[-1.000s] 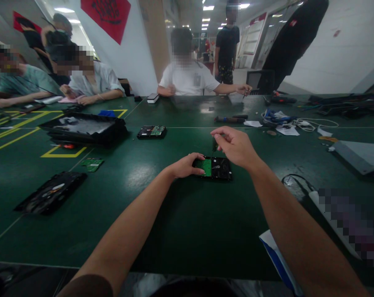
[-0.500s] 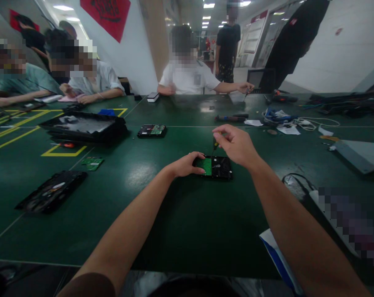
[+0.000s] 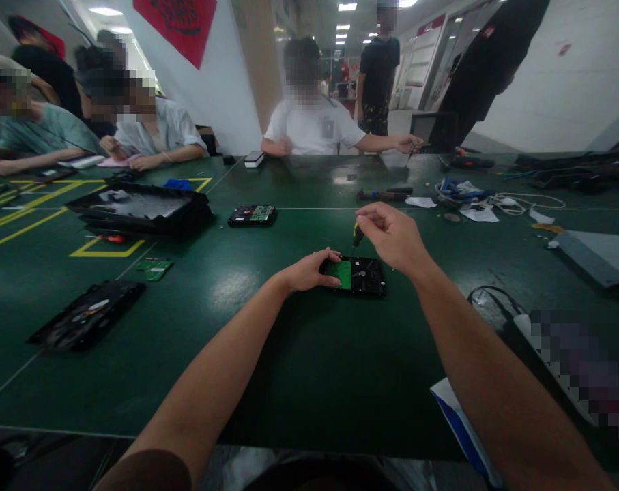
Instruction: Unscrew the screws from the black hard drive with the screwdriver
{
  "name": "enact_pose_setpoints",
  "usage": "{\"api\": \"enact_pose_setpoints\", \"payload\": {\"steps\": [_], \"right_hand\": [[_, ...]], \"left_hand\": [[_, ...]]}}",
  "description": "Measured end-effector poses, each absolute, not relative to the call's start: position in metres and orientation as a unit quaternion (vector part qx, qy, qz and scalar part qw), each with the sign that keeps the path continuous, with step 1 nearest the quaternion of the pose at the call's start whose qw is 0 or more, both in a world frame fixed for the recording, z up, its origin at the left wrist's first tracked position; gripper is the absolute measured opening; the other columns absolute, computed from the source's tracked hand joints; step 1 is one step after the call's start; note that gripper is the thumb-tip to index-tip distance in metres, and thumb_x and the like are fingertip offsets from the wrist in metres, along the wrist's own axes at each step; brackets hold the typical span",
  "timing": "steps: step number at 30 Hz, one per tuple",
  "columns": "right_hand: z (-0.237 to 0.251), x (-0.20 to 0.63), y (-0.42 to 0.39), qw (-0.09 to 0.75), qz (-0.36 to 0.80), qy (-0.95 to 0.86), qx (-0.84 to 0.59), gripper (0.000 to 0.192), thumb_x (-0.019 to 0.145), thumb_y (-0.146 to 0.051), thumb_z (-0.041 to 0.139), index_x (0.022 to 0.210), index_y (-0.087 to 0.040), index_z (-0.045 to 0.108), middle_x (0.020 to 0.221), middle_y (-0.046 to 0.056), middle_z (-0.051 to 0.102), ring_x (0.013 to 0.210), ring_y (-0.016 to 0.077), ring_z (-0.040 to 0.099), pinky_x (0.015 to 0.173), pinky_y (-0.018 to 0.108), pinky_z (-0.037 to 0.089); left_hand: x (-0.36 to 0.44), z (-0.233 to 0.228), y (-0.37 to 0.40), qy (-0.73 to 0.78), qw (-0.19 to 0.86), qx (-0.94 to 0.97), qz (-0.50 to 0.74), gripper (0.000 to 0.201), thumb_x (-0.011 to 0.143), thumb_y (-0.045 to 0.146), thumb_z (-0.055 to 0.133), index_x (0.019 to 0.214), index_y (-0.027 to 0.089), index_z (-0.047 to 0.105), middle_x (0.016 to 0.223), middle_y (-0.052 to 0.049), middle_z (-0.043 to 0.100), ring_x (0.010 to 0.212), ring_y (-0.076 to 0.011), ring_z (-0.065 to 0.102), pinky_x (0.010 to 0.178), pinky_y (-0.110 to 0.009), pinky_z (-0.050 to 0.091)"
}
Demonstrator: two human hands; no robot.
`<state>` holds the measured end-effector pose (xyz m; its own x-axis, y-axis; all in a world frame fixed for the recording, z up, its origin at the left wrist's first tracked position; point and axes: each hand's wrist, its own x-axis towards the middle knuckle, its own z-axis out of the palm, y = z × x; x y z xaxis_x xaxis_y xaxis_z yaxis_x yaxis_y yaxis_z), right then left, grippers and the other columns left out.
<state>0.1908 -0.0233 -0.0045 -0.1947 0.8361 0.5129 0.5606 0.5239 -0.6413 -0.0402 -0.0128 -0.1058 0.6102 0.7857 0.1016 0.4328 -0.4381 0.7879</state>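
Observation:
A black hard drive [image 3: 364, 276] with a green circuit board lies flat on the dark green table [image 3: 299, 354] in front of me. My left hand [image 3: 309, 271] rests on the drive's left edge, fingers curled over it. Just above the drive, my right hand [image 3: 391, 236] pinches the top of a small screwdriver [image 3: 356, 235] with a yellow and black handle. The screwdriver stands nearly upright, its tip down on the drive.
A second hard drive [image 3: 252, 215] lies farther back, a black tray [image 3: 140, 211] to the left, a loose green board [image 3: 154, 268] and a black frame [image 3: 87, 324] nearer left. Cables and papers [image 3: 473, 201] sit at right. Several people sit across the table.
My right hand has edged slightly right and down with the screwdriver. The left hand stays on the drive.

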Motion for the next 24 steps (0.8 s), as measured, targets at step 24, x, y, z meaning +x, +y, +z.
{"api": "enact_pose_setpoints", "payload": {"steps": [24], "right_hand": [[-0.0068, 0.1902, -0.0211, 0.434, 0.309, -0.703, -0.471, 0.027, 0.088, -0.047, 0.066, 0.093, -0.021, 0.067, 0.085, 0.006, 0.071, 0.065, 0.0148, 0.06, 0.057, 0.031, 0.047]], "left_hand": [[-0.0409, -0.1028, -0.0139, 0.381, 0.386, 0.808, 0.229, 0.065, 0.076, 0.04, 0.08, 0.132, 0.019, 0.055, 0.153, -0.017, 0.047, 0.143, -0.0311, 0.044, 0.12, -0.049, 0.029]]}}
